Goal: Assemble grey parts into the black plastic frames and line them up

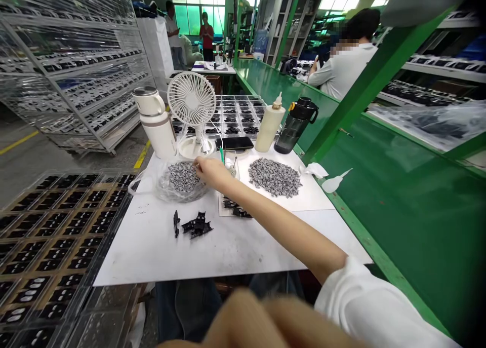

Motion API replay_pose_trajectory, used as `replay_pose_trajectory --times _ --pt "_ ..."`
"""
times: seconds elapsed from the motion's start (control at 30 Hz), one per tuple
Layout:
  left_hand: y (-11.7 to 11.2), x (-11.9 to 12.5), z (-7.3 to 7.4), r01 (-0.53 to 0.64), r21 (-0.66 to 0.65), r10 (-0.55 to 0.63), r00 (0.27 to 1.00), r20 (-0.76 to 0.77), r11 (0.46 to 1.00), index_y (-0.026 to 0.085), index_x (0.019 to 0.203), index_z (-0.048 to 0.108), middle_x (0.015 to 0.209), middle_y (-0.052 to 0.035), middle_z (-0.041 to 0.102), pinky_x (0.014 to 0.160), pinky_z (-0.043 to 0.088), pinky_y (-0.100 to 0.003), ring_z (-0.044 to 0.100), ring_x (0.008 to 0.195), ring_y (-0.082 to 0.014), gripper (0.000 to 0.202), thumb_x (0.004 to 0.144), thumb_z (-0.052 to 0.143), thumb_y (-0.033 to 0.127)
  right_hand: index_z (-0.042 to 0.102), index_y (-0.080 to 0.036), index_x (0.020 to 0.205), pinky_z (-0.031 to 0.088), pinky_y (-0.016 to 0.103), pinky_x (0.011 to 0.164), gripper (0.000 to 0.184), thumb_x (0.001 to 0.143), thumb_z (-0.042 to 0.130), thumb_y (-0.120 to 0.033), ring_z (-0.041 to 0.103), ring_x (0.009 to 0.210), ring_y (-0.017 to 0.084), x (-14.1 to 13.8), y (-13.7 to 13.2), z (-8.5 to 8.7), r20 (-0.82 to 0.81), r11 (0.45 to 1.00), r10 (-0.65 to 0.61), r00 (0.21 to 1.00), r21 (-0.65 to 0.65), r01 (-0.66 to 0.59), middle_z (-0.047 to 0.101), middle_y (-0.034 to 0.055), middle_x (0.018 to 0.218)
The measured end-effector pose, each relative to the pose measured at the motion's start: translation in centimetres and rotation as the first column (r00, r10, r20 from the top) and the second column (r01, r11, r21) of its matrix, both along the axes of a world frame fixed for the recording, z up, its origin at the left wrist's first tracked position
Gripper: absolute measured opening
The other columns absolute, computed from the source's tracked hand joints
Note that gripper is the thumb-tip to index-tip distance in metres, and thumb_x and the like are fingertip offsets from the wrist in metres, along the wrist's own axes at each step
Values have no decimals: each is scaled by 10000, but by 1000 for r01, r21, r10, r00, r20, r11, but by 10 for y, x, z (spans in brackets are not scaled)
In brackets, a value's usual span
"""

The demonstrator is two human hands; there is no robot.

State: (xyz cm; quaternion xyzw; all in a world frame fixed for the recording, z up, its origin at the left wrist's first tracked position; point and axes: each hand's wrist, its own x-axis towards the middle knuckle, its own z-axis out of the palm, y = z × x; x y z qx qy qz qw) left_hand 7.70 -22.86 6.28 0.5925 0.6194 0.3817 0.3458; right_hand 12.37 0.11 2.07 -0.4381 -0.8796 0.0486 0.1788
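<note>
My right hand [208,170] reaches across the table to the right edge of a clear plastic bag [163,190] filled with small grey parts [183,177]. Its fingers are curled together at the parts; what they pinch, if anything, is hidden. Very near the camera at the bottom is my left hand [246,320], large and blurred, with its fingertips out of sight. Several black plastic parts [197,225] lie in a small heap, with one black piece [176,224] beside it. Under my right forearm, more black parts [237,208] rest on a pale board.
A heap of grey parts [274,177] lies right of my arm. Behind stand a white fan [192,100], a cream flask [157,130], a phone [234,144], a squeeze bottle [270,127] and a dark bottle [296,125]. Trays [56,221] flank the table's left; a green post [353,94] rises right.
</note>
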Motion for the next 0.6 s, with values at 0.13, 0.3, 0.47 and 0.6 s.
replay_pose_trajectory --times 0.13,0.3,0.47,0.6 --pt "42 -10 -17 320 203 -353 923 152 925 208 781 540 810 -51 625 733 476 -314 582 814 -177 205 828 398 349 574 -193 1082 423 228 713 282 823 465 -198 551 790 121 60 -24 22 -231 998 42 972 -27 -49 610 34 893" --pt "107 -19 -52 522 134 -427 799 -423 843 224 959 551 948 -18 594 797 425 -338 528 900 -192 196 774 489 209 655 -187 856 417 243 611 160 756 539 -230 524 638 111 140 -43 2 -503 955 -203 840 -292 56 597 20 788" --pt "137 2 -72 632 86 -348 529 -774 770 182 1099 519 919 -65 539 704 448 -348 503 825 -214 373 727 534 208 654 -179 849 417 258 585 213 745 561 -341 525 635 126 167 -46 -33 -540 884 -360 761 -458 93 610 29 770" --pt "139 13 -80 635 95 -325 510 -796 766 202 974 577 837 -49 518 645 445 -337 489 770 -207 251 728 528 207 652 -194 833 436 266 653 177 726 594 -324 543 726 135 165 -53 -36 -628 865 -383 677 -501 25 599 25 811"
